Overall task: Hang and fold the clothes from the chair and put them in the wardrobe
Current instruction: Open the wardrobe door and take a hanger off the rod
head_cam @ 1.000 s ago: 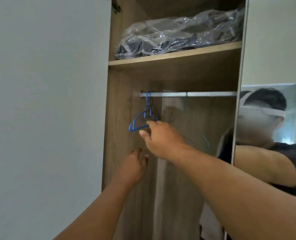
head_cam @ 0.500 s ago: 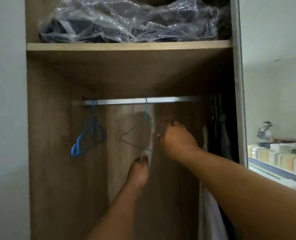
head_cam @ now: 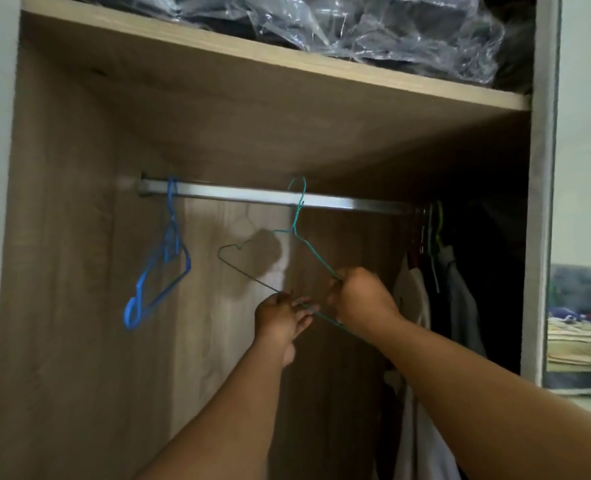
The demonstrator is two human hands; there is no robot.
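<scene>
Two bare forearms rise from the bottom of the frame toward its centre. The left hand (head_cam: 280,315) sits just left of centre, its fingertips (head_cam: 302,303) pinching the lower wire of a thin green hanger (head_cam: 313,254). The right hand (head_cam: 361,299), just right of centre and slightly higher, has its fingers curled round the hanger's sloping right arm where it meets the lower wire. The two hands are close together but apart.

The green hanger's hook sits over the metal rail (head_cam: 328,199) near the middle of the frame, and the frame of the hanger is swung out toward the viewer, tilted rather than hanging flat. No garment is on it.

Further back, toward the left end of the rail, a blue hanger (head_cam: 159,271) hangs bare, well apart from the green one. At the right end of the rail, in the dim right-hand part of the wardrobe (head_cam: 62,271), pale garments (head_cam: 415,306) hang from more hangers, one of them light green; detail there is too dark to tell.

Above the rail runs a wooden shelf (head_cam: 287,67) across the upper part of the frame, carrying dark items wrapped in clear plastic (head_cam: 356,22). The chair and its clothes are out of view. At the far right edge, beyond the wardrobe's side panel, a stack of folded fabric (head_cam: 579,344) shows.
</scene>
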